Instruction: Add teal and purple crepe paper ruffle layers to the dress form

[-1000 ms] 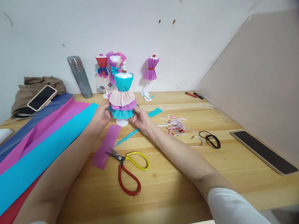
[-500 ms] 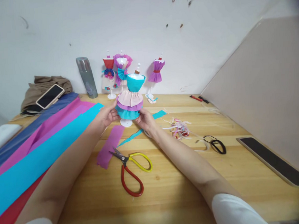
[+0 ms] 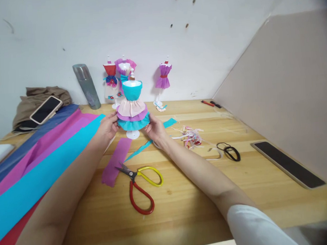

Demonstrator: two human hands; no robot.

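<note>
A small white dress form on a round base wears a paper dress (image 3: 132, 91) with a turquoise bodice and a skirt of pale pink, purple and turquoise ruffles. My left hand (image 3: 110, 126) grips the skirt's left edge, fingers partly hidden behind the ruffles. At the right edge, my right hand (image 3: 155, 128) pinches the turquoise bottom ruffle. The form stands upright between both hands. Closer to me lie scissors (image 3: 132, 175) with one yellow and one red handle, blades slightly apart. Their tips rest over a purple paper strip (image 3: 116, 160); a thin turquoise strip (image 3: 139, 150) lies beside it.
Three other dressed forms, one in a purple dress (image 3: 164, 77), stand by the wall near a flask (image 3: 87, 86). Long coloured paper sheets (image 3: 57, 158) cover the left side, a phone (image 3: 46, 109) behind them. Paper scraps (image 3: 192, 136), a black band (image 3: 232, 153) and a dark flat object (image 3: 289, 164) lie right.
The camera view has shifted, moving the whole scene left. The dress form has turned slightly and stands straighter, its skirt still between both hands.
</note>
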